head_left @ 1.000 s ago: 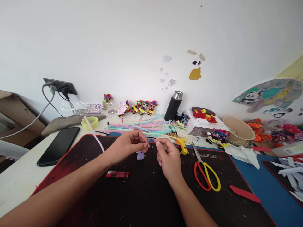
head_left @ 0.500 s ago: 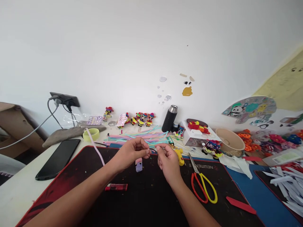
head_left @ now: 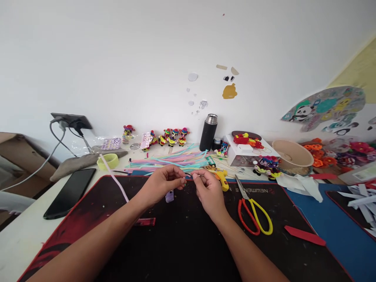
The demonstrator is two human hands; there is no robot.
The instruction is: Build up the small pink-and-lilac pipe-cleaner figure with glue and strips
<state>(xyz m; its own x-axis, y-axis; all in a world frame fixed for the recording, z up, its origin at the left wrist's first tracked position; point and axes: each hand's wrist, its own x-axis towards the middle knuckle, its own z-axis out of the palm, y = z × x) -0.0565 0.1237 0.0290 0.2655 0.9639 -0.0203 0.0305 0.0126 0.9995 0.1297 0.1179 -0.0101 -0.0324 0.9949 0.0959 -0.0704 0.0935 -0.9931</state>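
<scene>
- Above the middle of the dark desk mat [head_left: 188,243], the left hand [head_left: 163,183] and right hand [head_left: 209,192] face each other, each with thumb and index finger pinched together.
- Between the 2 pinches is a thin strand [head_left: 188,175], apparently gripped from both sides; its ends are hidden, and it is too small to identify.
- Good handling probably calls for a light pinch near each end, so the strand neither slips nor kinks. Steady wrists would help, leaving the small movements to the fingertips.
- Just below the left hand, a purple piece [head_left: 169,196] lies on the mat. A red lighter [head_left: 147,222] is partly hidden by the left forearm [head_left: 111,231]; that elbow could sweep it aside, so lifting it a little seems wise.
- To the right, scissors [head_left: 247,197] lie with blades pointing away from the person, towards what looks like a yellow glue gun [head_left: 224,183].
- Beside the scissors, the mat reads "NEWMEN" in grey, next to a small red logo [head_left: 272,190]. Smaller characters near the blades cannot be read.
- Farther back, a purple card [head_left: 111,143] in clear film bears a round mark, and a pink card [head_left: 147,141] leans by the little figures [head_left: 174,137]; neither is legible.
</scene>
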